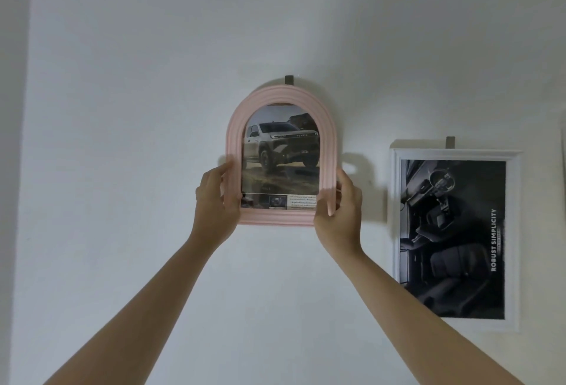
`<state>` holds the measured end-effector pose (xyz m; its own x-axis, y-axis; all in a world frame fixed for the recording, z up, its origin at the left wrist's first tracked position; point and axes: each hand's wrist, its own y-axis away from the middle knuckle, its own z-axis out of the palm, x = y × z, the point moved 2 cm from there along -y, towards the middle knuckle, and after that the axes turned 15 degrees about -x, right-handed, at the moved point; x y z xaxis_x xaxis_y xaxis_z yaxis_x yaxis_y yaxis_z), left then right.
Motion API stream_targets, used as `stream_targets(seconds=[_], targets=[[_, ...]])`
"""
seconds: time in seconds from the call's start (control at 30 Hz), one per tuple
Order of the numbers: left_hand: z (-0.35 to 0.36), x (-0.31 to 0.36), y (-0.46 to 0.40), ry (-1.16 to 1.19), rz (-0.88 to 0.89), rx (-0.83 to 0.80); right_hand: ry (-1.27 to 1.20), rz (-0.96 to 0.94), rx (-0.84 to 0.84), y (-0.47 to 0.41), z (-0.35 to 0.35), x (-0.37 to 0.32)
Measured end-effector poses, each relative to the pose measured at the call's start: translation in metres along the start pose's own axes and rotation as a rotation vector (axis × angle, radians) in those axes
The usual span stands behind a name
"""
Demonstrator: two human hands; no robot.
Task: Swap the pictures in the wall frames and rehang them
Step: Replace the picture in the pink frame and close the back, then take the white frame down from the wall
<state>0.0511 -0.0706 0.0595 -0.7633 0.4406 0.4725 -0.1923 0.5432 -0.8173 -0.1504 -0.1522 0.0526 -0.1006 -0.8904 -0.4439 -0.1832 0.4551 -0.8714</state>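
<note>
Pink arched frame, apparently on its hook, clasped between left hand and right hand.

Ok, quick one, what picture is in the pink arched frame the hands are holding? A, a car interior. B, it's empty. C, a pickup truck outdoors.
C: the pink arched frame, gripped at its lower sides by the left hand and right hand, shows a pickup truck on dirt ground.
</note>
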Motion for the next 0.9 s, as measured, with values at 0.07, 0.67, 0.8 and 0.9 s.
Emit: stream_targets(seconds=[0.07, 0.67, 0.8, 0.9], targets=[[0.001, 0.000, 0.000, -0.013, -0.008, 0.005, 0.000, 0.002, -0.008, 0.002, 0.001, 0.000], [0.155, 0.114, 0.090, 0.054, 0.130, -0.144, 0.271, -0.021, 0.112, 0.096, -0.133, 0.035], [0.196, 0.125, 0.098, 0.107, 0.067, -0.228, 0.387, 0.088, 0.197, 0.112, -0.186, 0.066], [0.220, 0.126, 0.101, 0.105, -0.009, -0.260, 0.427, 0.194, 0.195, 0.121, -0.219, 0.093]])
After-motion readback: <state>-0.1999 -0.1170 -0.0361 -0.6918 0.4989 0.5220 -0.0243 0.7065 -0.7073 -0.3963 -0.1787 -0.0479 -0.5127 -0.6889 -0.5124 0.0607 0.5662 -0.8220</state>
